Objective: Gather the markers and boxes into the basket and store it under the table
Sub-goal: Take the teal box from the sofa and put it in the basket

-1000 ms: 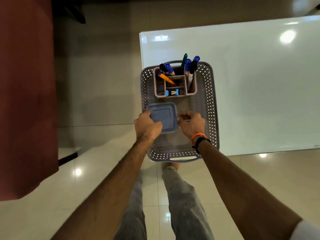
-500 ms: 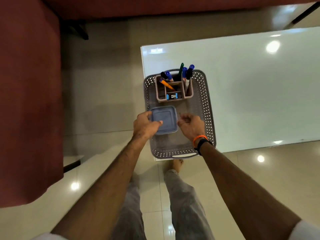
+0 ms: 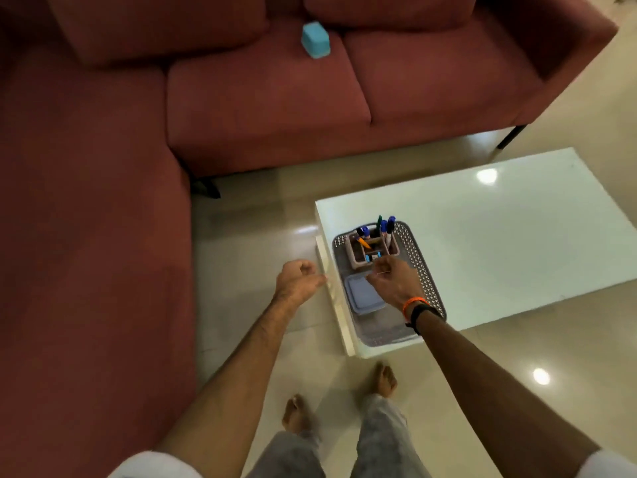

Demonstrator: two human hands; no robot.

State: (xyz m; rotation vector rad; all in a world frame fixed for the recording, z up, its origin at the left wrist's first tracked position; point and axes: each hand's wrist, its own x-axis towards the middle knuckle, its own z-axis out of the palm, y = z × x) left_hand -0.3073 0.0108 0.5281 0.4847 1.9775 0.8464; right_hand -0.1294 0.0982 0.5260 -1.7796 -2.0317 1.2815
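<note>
Hands are off the box now! A second ago both of them were pinching the grey lidded box (image 3: pixel 363 295) at its sides inside the basket (image 3: pixel 425 277); now it lies flat on the basket floor, on the side nearer you, just this side of the marker caddy (image 3: pixel 374 248). Your left hand (image 3: pixel 298 279) has drifted out past the basket's left wall, over the floor, fingers loosely curled and gripping nothing. Your right hand (image 3: pixel 393 279) hovers above the basket between the caddy and the box, fingers curled in, and no object shows in it, so I'd call that one let go as well.

Markers (image 3: pixel 386 227) stand upright in the caddy at the basket's far end, blue and green caps poking above the rim. The basket itself sits on the white table (image 3: pixel 517 236), hard against its near left corner.

And your view has swung up: beyond the basket, well apart from it, a light blue box (image 3: pixel 315 40) is lying on the red sofa (image 3: pixel 269 98). My read is that this one counts too, so the gathering isn't finished; fetch it before you slide the basket under the table.
</note>
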